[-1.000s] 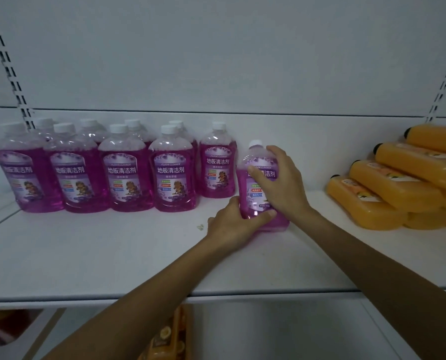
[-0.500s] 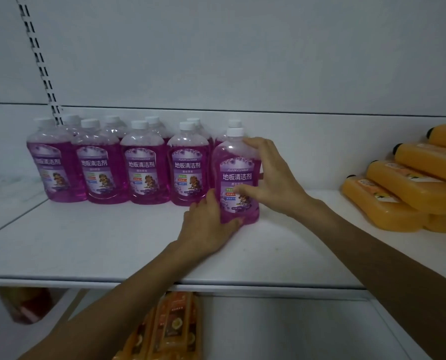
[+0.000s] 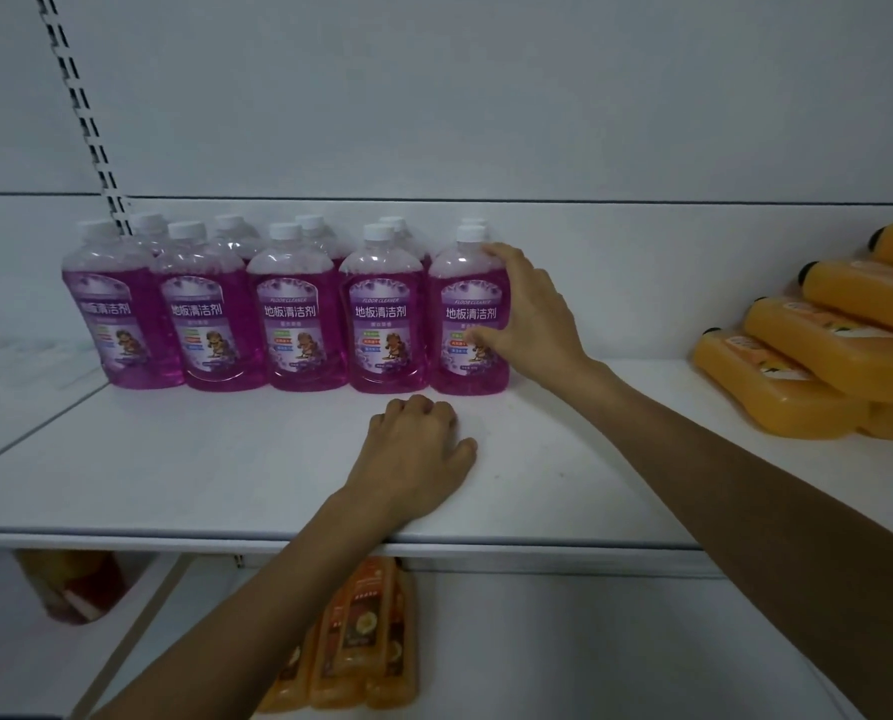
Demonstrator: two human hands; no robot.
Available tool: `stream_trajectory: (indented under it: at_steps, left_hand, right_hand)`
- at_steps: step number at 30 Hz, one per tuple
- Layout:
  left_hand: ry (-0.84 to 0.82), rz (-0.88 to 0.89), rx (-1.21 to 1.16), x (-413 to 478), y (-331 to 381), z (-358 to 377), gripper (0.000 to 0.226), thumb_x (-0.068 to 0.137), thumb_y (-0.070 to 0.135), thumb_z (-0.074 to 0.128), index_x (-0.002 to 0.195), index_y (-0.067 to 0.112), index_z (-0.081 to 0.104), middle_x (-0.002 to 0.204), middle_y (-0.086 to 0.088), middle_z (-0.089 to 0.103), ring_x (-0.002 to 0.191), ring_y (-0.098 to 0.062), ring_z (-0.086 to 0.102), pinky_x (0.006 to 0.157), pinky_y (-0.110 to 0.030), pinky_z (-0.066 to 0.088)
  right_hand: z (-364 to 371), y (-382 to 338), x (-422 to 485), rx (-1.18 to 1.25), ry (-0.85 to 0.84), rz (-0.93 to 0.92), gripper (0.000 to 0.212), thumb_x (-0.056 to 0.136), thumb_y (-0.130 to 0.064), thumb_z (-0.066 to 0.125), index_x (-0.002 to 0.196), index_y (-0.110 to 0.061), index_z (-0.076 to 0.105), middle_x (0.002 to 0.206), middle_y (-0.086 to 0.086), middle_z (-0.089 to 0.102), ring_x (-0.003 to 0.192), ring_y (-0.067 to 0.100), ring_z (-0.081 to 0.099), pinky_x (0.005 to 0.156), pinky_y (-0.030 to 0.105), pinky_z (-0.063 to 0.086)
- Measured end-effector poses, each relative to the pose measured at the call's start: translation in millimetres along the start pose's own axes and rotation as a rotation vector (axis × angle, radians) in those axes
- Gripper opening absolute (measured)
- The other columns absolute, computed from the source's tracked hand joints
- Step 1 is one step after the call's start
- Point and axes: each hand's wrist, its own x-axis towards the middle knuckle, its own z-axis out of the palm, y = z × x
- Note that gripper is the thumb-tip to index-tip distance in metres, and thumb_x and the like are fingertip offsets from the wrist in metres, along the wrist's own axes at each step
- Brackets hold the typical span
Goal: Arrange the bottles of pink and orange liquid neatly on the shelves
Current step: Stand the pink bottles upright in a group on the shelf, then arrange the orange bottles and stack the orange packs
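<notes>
The right hand [image 3: 530, 314] is gripping the white-capped clear plastic bottle of pink liquid [image 3: 467, 324], thumb across its label, fingers round its shoulder. A second ago this bottle was standing apart, right of centre. Now it is sitting upright at the right end of the front row of pink bottles [image 3: 298, 314], just beside its neighbour, mid-frame. The left hand [image 3: 413, 454], which was steadying the base, is resting on the white shelf [image 3: 174, 459] below it, fingers curled and holding nothing. The pink block is looking complete, so the flat orange plastic bottles [image 3: 818, 356] heaped at the right edge are probably waiting next.
</notes>
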Motion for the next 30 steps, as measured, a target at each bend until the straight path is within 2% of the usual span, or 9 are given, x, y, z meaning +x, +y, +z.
stream_trajectory:
  at_steps: [3,6,10,12,19,22,24,28,30]
  left_hand:
    - [0.067,0.134,-0.157,-5,1,-3,0.037,0.092,0.031,0.053,0.126,0.016,0.054,0.126,-0.001,0.053,0.113,-0.018,0.048,0.093,-0.024,0.037]
    - [0.105,0.178,-0.182,-7,3,-5,0.035,0.09,0.029,0.058,0.122,0.016,0.057,0.12,0.001,0.056,0.109,-0.016,0.05,0.084,-0.019,0.033]
    - [0.116,0.149,-0.275,-4,20,-6,0.031,0.09,0.029,0.057,0.12,0.02,0.057,0.122,0.006,0.055,0.11,-0.01,0.048,0.089,-0.02,0.035]
    - [0.114,0.185,-0.282,3,39,-6,0.032,0.091,0.029,0.056,0.122,0.02,0.056,0.125,0.005,0.055,0.116,-0.011,0.048,0.095,-0.021,0.035]
    - [0.144,0.318,-0.407,43,151,-10,0.041,0.094,0.034,0.051,0.133,0.024,0.047,0.134,0.006,0.051,0.122,-0.01,0.045,0.098,-0.022,0.034]
    - [0.136,0.326,-0.452,59,201,-8,0.042,0.093,0.037,0.049,0.133,0.024,0.046,0.136,0.005,0.05,0.123,-0.011,0.044,0.102,-0.025,0.035]
    - [0.11,0.297,-0.507,68,229,-3,0.044,0.093,0.039,0.047,0.135,0.025,0.045,0.138,0.004,0.048,0.124,-0.012,0.044,0.102,-0.028,0.037]
    - [0.052,0.23,-0.689,73,278,9,0.044,0.094,0.04,0.047,0.136,0.027,0.044,0.141,0.005,0.045,0.117,-0.008,0.044,0.09,-0.024,0.036]
    - [0.049,0.234,-0.713,73,296,14,0.045,0.093,0.04,0.048,0.136,0.027,0.043,0.14,0.006,0.044,0.111,-0.003,0.04,0.088,-0.023,0.033]
  right_hand:
    - [0,2,-1,0.012,-0.022,-0.011,0.085,0.073,-0.025,0.079,0.142,-0.021,0.03,0.142,0.0,0.042,0.121,0.024,0.044,0.095,0.041,0.044]
    - [-4,5,-3,0.009,-0.063,-0.057,0.085,0.076,-0.025,0.077,0.145,-0.018,0.027,0.148,0.003,0.035,0.124,0.026,0.04,0.099,0.045,0.043]
    - [-29,16,-7,-0.086,-0.142,-0.062,0.084,0.086,-0.031,0.066,0.151,-0.02,0.014,0.157,0.006,0.018,0.141,0.028,0.022,0.113,0.047,0.028]
    - [-51,26,-10,-0.09,-0.145,-0.037,0.081,0.089,-0.033,0.061,0.151,-0.021,0.011,0.158,0.005,0.016,0.144,0.025,0.017,0.115,0.047,0.023]
    - [-160,64,-30,-0.124,-0.062,0.022,0.061,0.093,-0.033,0.054,0.148,-0.021,0.029,0.15,-0.002,0.036,0.137,0.018,0.029,0.11,0.033,0.024]
    - [-209,91,-40,-0.165,0.012,0.02,0.05,0.094,-0.032,0.054,0.141,-0.018,0.041,0.144,-0.001,0.045,0.133,0.016,0.036,0.109,0.029,0.028]
    - [-243,109,-44,-0.204,0.062,0.026,0.041,0.094,-0.032,0.054,0.133,-0.017,0.05,0.136,-0.001,0.052,0.127,0.015,0.042,0.102,0.023,0.029]
    - [-305,145,-51,-0.204,0.176,0.053,0.024,0.095,-0.021,0.051,0.113,-0.011,0.063,0.119,0.003,0.062,0.113,0.017,0.052,0.096,0.029,0.038]
    - [-328,163,-57,-0.144,0.24,0.116,0.022,0.096,-0.016,0.048,0.109,-0.009,0.064,0.114,0.004,0.063,0.105,0.014,0.053,0.088,0.024,0.041]
